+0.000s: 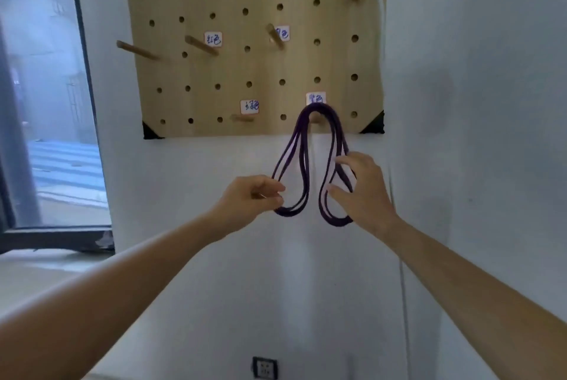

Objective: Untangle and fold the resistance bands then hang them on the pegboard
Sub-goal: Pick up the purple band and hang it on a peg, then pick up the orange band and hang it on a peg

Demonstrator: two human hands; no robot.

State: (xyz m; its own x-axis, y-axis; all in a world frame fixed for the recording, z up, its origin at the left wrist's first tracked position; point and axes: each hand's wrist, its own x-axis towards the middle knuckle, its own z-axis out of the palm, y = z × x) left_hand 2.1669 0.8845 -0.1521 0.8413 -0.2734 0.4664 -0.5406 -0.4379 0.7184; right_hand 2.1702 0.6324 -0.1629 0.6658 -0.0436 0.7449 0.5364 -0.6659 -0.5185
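The purple resistance band [304,164] is folded into a few dark, thin strands and draped over the wooden peg [316,118] at the pegboard's [233,72] bottom right, under a white label [316,98]. Two loops hang down. The left grip [257,195] pinches the left loop's bottom, and the right grip [359,192] is loosely curled round the right loop.

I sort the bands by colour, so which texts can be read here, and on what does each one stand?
"红色": upper left label on the pegboard.
Only "色" shows, rest behind a peg: upper right label.
"绿色", somewhat blurred: lower left label.
"紫色", somewhat blurred: lower right label, above the purple resistance band.
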